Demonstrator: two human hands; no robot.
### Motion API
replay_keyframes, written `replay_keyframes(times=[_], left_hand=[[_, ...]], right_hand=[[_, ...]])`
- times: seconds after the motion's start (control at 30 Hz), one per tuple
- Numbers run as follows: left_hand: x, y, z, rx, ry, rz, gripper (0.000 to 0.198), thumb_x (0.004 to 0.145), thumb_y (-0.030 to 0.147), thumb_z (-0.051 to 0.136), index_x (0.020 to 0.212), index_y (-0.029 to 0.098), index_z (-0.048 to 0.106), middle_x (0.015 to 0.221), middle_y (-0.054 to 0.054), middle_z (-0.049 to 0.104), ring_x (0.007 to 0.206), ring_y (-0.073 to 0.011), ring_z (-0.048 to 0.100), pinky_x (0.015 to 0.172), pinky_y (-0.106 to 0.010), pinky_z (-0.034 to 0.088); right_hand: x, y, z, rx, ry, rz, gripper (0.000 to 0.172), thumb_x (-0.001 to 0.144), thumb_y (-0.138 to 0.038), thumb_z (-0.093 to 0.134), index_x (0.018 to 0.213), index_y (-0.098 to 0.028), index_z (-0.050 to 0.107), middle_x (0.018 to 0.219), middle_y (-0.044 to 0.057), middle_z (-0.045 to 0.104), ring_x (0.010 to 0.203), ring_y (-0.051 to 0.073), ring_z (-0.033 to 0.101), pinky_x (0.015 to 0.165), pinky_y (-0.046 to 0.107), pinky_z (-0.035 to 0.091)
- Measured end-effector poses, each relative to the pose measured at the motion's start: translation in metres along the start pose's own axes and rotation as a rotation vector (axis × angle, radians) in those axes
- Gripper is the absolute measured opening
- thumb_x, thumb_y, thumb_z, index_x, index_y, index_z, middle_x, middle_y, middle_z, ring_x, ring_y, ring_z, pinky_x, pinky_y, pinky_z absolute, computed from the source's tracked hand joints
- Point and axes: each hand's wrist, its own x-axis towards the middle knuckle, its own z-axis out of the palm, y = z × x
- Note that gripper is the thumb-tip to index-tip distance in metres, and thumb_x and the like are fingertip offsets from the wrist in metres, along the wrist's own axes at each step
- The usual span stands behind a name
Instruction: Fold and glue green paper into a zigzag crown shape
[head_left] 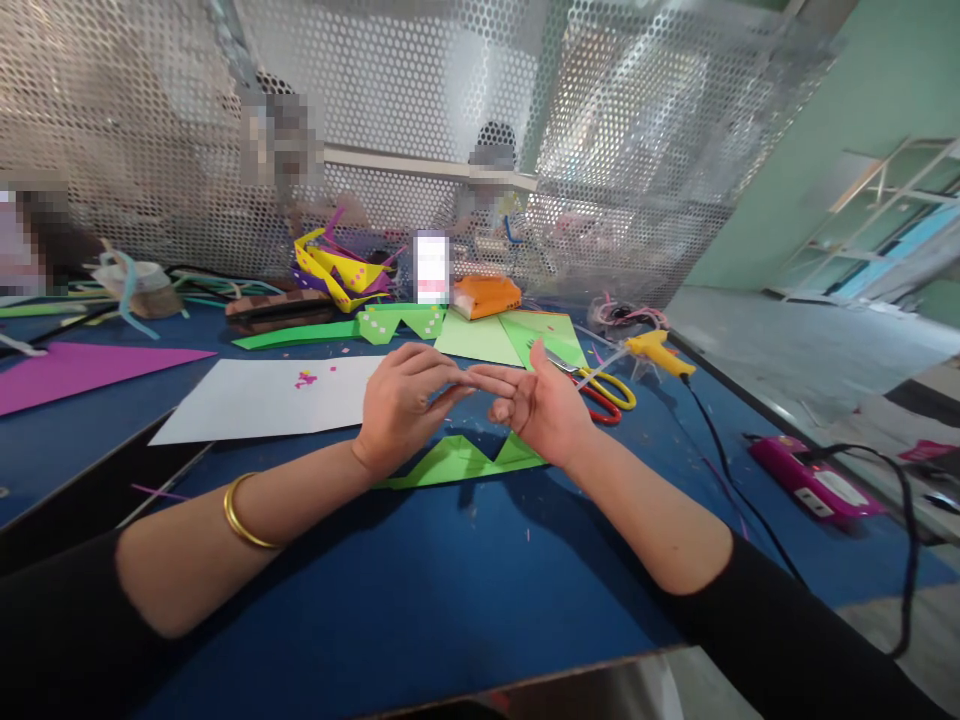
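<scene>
My left hand (405, 402) and my right hand (549, 408) meet above the middle of the blue table. The left fingers and thumb come together at the right fingertips; anything tiny between them cannot be made out. My right hand is turned palm up, its index finger stretched toward the left hand and the other fingers partly curled. Just beneath both hands lies a green folded paper piece (450, 462) with a notched edge, partly hidden. Left of them is a white sheet (255, 400) bearing small pink paper bits (305, 380). Scissors (611, 388) with yellow and red handles lie beyond my right hand.
A yellow glue gun (651, 352) stands at the right, its cord near a magenta power strip (814, 480). Behind lie a green paper mask (401, 322), yellow and purple paper crowns (337, 270), an orange packet (486, 297) and a phone (431, 268). Perforated metal (405, 90) borders the back.
</scene>
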Motion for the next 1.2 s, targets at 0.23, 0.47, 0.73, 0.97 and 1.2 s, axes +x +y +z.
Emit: replay_keyframes(times=[0.23,0.47,0.73,0.97,1.2], left_hand=[[0.003,-0.006,-0.004,-0.114,-0.018,-0.138,0.005,0.073,0.029,0.077,0.077,0.032,0.078,0.088,-0.005,0.072,0.096,-0.0255,0.056,0.097,-0.036,0.034],[0.01,0.001,-0.004,-0.266,-0.018,-0.197,0.006,0.073,0.028,0.075,0.069,0.025,0.071,0.077,-0.003,0.065,0.082,-0.0209,0.054,0.085,-0.032,0.039],[0.008,-0.002,0.004,-0.489,0.04,-0.451,0.014,0.074,0.03,0.073,0.071,0.019,0.065,0.069,0.002,0.061,0.064,-0.0117,0.049,0.061,-0.024,0.037],[0.01,-0.003,0.005,-0.49,0.098,-0.573,0.015,0.073,0.029,0.072,0.068,0.018,0.065,0.064,0.003,0.058,0.059,-0.0108,0.046,0.055,-0.023,0.035],[0.008,0.0,0.004,-0.4,0.107,-0.472,0.008,0.077,0.028,0.07,0.076,0.021,0.073,0.075,0.0,0.069,0.072,-0.0152,0.057,0.07,-0.026,0.043]], right_hand=[[0.0,-0.002,-0.001,-0.015,-0.055,0.024,0.077,0.097,-0.063,0.015,0.096,-0.009,0.07,0.107,0.016,0.073,0.044,0.009,0.054,0.051,0.027,0.046],[-0.001,-0.002,0.001,-0.003,-0.052,0.048,0.08,0.096,-0.064,0.012,0.095,-0.009,0.07,0.115,0.018,0.07,0.045,0.01,0.052,0.051,0.027,0.048],[0.0,-0.002,-0.001,0.022,-0.042,0.004,0.078,0.095,-0.066,0.014,0.094,-0.013,0.071,0.125,0.017,0.066,0.051,0.011,0.051,0.054,0.027,0.049],[0.0,-0.002,-0.001,-0.01,-0.048,-0.044,0.074,0.094,-0.066,0.017,0.094,-0.015,0.071,0.125,0.015,0.066,0.053,0.012,0.05,0.059,0.03,0.052],[-0.001,-0.002,0.0,-0.015,-0.028,-0.044,0.075,0.094,-0.066,0.015,0.092,-0.016,0.071,0.122,0.015,0.068,0.054,0.012,0.05,0.06,0.032,0.051]])
